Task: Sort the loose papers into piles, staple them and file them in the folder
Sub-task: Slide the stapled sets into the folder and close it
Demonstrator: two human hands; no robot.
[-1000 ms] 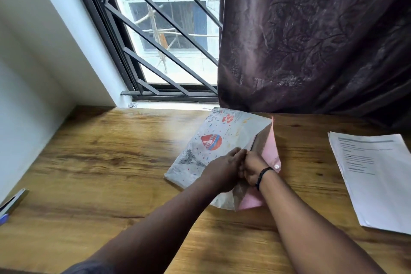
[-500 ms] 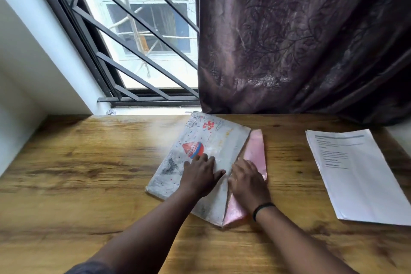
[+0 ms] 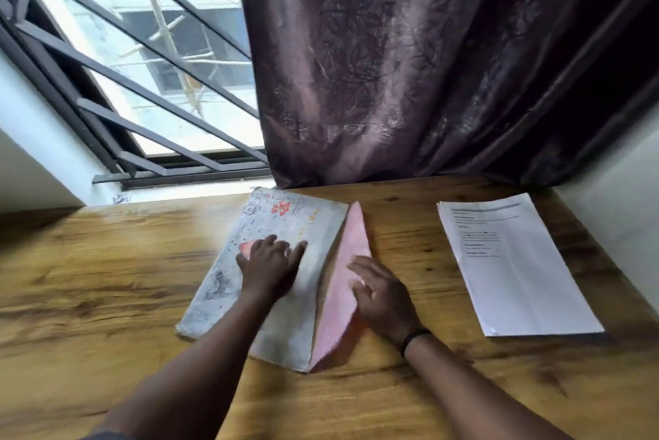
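The folder (image 3: 285, 225) lay on the desk (image 3: 107, 279). The left hand (image 3: 271, 264) pressed flat on it, fingers spread; the right hand (image 3: 383, 293) rested loosely open on its pink flap (image 3: 342, 314). Papers (image 3: 513, 268) lay well right.

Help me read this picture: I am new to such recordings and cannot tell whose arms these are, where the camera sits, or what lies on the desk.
There is no machine here. A person wears one camera on the head, so you look forward and down along their own two arms. On the brown wooden desk lies a grey patterned document folder with its pink triangular flap opened to the right. The left hand presses flat on the folder, fingers straight. The right hand, with a black wristband, rests on the flap, fingers relaxed. Neither hand grips anything. To the right sits a white stack of printed papers, apart from the folder. Behind are a barred window and a dark purple curtain.
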